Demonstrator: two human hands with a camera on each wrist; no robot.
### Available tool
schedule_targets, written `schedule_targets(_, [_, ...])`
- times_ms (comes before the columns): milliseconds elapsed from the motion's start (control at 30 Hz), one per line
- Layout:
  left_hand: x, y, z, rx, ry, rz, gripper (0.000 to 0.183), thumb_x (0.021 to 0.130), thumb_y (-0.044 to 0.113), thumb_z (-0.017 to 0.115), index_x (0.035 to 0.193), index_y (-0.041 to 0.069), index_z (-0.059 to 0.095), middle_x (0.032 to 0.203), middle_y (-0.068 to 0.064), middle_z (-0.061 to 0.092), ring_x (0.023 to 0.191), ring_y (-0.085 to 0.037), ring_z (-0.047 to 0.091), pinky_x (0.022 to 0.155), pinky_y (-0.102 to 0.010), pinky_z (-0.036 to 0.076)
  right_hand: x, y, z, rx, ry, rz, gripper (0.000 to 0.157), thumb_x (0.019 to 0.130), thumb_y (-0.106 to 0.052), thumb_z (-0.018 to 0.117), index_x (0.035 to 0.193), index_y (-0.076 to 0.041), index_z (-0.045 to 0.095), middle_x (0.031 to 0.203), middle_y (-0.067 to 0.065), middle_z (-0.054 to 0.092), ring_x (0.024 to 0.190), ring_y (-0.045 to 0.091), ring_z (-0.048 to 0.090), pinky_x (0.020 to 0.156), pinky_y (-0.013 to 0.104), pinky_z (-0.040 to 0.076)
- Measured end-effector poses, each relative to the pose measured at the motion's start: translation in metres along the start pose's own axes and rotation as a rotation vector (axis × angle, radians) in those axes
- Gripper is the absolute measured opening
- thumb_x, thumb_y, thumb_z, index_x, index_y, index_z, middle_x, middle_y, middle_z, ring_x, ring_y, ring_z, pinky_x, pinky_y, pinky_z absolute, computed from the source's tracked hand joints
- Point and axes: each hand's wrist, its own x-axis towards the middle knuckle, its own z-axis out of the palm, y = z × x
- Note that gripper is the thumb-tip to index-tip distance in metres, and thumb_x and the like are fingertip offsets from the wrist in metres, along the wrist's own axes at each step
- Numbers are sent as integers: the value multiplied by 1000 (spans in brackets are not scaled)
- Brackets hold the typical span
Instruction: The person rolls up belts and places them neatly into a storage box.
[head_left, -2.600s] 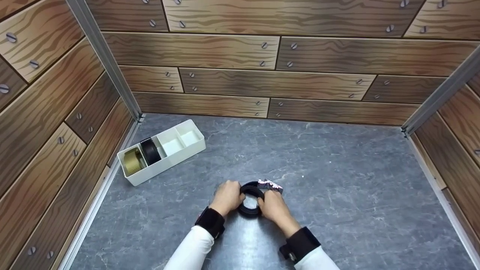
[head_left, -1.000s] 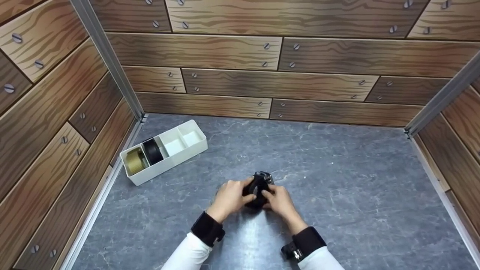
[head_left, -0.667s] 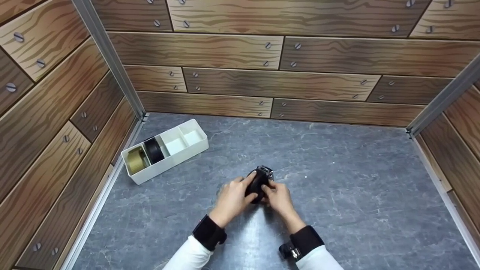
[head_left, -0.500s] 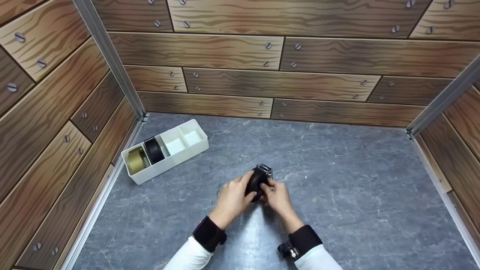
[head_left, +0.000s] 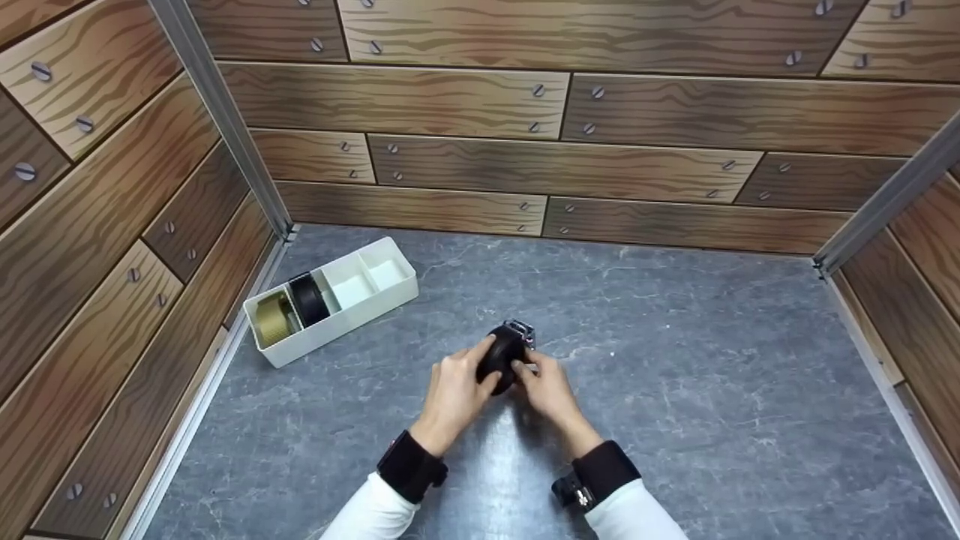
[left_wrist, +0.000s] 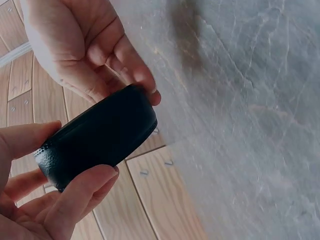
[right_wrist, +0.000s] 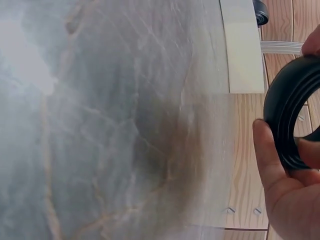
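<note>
A coiled black leather belt (head_left: 501, 361) is held upright on its edge between both hands, with its silvery metal buckle (head_left: 522, 332) on the far side. My left hand (head_left: 454, 391) grips the coil from the left, thumb on the near side and fingers over the top. From the right, my right hand (head_left: 553, 390) pinches the coil with its thumb and fingers. The left wrist view shows the smooth outer face of the belt (left_wrist: 102, 132) across both hands. Its wound layers and open centre show in the right wrist view, where a fingertip (right_wrist: 267, 145) presses the belt's outer side.
A white box (head_left: 349, 324) with compartments stands at the left of the grey marbled tabletop (head_left: 675, 390). One compartment holds a gold coil (head_left: 274, 319), another a black coil (head_left: 308, 298). Wood-patterned walls (head_left: 465, 165) enclose the left, back and right.
The coiled belt lay flat as a ring between both hands; it has since been raised and turned on edge. Lately both hands have shifted it slightly left and away.
</note>
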Motion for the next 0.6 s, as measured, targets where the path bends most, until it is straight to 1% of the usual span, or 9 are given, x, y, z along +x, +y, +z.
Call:
schedule_targets(133, [1, -6, -7, -7, 17, 4, 53, 81, 9, 79, 130, 2, 61, 98, -24, 70, 75, -33, 72, 58, -28, 56, 3, -3, -2, -50, -65, -14, 32, 96, -6, 59, 125, 9, 61, 110, 24, 66, 86, 32, 70, 73, 36, 56])
schedule_targets(200, [2, -10, -12, -23, 20, -8, 53, 81, 8, 78, 131, 2, 60, 101, -26, 69, 75, -33, 72, 56, -26, 55, 4, -4, -3, -93, -88, -33, 32, 96, -7, 59, 124, 8, 62, 106, 21, 68, 82, 30, 70, 72, 35, 56])
schedule_targets(267, [3, -16, -17, -21, 32, -29, 54, 81, 7, 78, 131, 2, 59, 103, -27, 68, 76, -34, 72, 57, -26, 56, 4, -4, -5, -139, -111, -57, 32, 95, -7, 60, 123, 8, 62, 105, 20, 68, 82, 29, 69, 71, 35, 55])
schedule_targets(333, [5, -22, -23, -14, 52, -58, 54, 80, 6, 79, 130, 2, 60, 105, -28, 67, 76, -35, 72, 58, -28, 56, 3, -3, -7, -191, -137, -67, 33, 95, -7, 61, 124, 8, 61, 109, 20, 66, 86, 28, 69, 72, 35, 56])
schedule_targets(433, [10, -33, -34, 28, 99, -89, 52, 79, 8, 80, 128, 2, 62, 101, -27, 68, 78, -37, 71, 62, -35, 58, 0, 1, -11, -315, -176, -84, 34, 95, -9, 63, 125, 7, 61, 115, 19, 63, 94, 29, 65, 79, 40, 54])
schedule_targets(600, [20, -57, -55, 107, 203, -117, 49, 78, 11, 82, 124, 2, 66, 98, -26, 70, 79, -43, 69, 66, -48, 56, -4, 11, -20, -547, -249, -45, 38, 95, -13, 64, 130, 1, 60, 126, 17, 56, 113, 34, 56, 95, 48, 45])
